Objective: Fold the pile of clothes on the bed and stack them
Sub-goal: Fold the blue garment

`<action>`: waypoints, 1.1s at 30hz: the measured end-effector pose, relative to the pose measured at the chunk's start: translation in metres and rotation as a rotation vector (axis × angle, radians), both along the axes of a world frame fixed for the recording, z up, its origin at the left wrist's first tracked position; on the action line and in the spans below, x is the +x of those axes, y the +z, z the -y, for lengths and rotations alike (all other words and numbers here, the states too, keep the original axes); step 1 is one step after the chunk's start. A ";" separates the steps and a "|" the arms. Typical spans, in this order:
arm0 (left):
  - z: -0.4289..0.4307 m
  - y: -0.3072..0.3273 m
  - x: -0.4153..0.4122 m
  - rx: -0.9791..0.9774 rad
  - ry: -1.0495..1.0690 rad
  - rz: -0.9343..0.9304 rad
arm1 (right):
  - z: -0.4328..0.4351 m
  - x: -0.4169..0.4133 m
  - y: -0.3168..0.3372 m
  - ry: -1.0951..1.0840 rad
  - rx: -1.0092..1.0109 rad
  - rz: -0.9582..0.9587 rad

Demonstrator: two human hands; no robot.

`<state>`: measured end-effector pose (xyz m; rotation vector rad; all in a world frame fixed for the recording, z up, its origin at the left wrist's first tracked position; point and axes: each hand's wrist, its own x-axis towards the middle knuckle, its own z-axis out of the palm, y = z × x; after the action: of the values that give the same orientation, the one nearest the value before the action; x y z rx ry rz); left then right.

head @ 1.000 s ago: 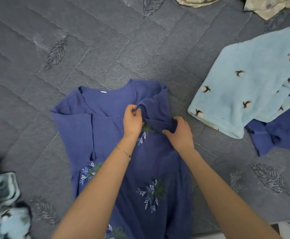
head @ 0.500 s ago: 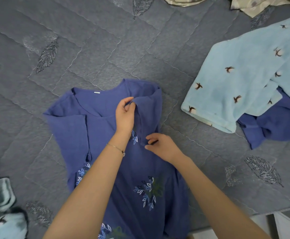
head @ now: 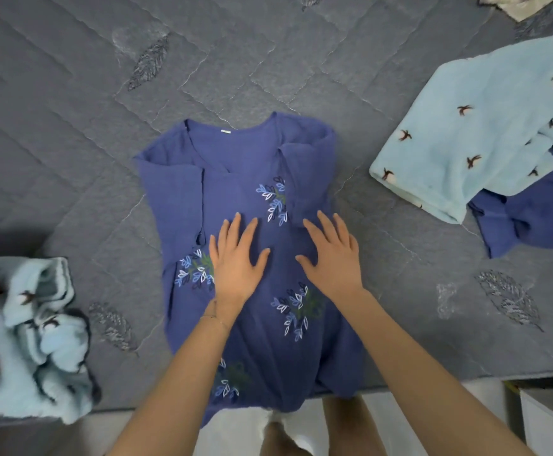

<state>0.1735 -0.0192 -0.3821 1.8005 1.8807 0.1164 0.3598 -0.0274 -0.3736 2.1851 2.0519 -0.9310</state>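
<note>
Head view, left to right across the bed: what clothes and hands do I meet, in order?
A crumpled light blue fleece bundle → blue embroidered top, with the left hand then the right hand lying flat on it → bird-print fleece garment.

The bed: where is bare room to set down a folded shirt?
The grey quilt is bare above the blue dress and to its upper left. Crowded: the fleece top at right, the crumpled fleece bundle at lower left.
</note>
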 end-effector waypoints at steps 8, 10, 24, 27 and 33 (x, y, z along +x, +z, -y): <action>0.120 -0.009 -0.054 -0.115 0.293 -0.084 | 0.133 -0.007 -0.015 -0.236 -0.254 0.105; 0.153 -0.008 -0.075 -0.193 0.446 -0.064 | 0.167 -0.008 -0.019 -0.317 -0.347 0.103; 0.256 -0.025 -0.113 -0.287 0.792 0.234 | 0.232 -0.005 -0.035 -0.807 -0.185 -0.215; 0.267 -0.027 -0.104 -0.347 0.891 0.219 | 0.237 0.003 -0.036 -0.820 -0.326 -0.189; 0.288 -0.010 -0.100 -0.227 1.102 0.225 | 0.234 0.014 -0.023 -1.110 -0.142 -0.215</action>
<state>0.0734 -0.3074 -0.3923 0.4248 2.3585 0.4419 0.3739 -0.2616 -0.3967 3.1899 0.5848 -1.2953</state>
